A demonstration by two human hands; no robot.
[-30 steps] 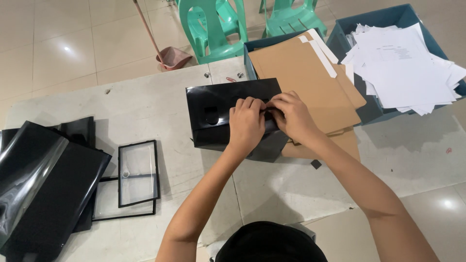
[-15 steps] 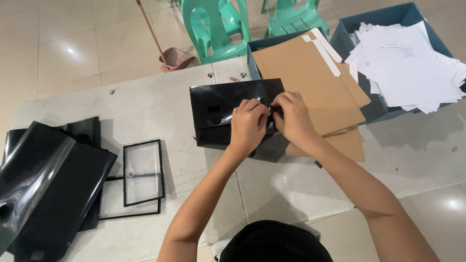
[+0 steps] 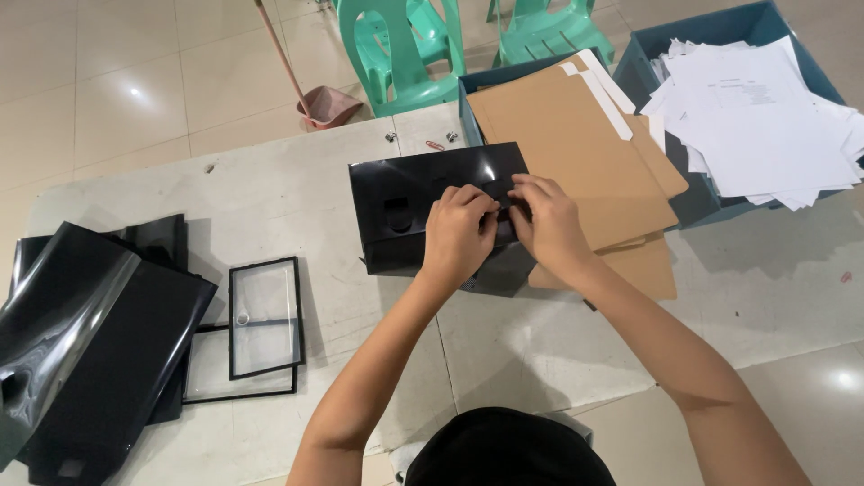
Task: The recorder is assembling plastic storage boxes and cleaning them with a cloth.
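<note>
My left hand (image 3: 457,229) and right hand (image 3: 546,221) both pinch the near edge of the black folder (image 3: 423,202), which lies flat on the table (image 3: 270,193) in front of me. Left of it lie glass frames (image 3: 261,315) and black sheets (image 3: 72,351). Beyond sit brown folders (image 3: 567,135), a paper bin (image 3: 756,108) and green chairs (image 3: 405,49).

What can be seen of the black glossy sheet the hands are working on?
The black glossy sheet looks like thin, shiny plastic, roughly rectangular, with recessed cut-out shapes on its face and light glinting off it. It lies flat on the pale table, its right end overlapping the brown folders. The left hand and right hand both rest on its right half, fingers pinching near its middle; what they pinch is hidden. Its lower right part is covered by the hands.
</note>
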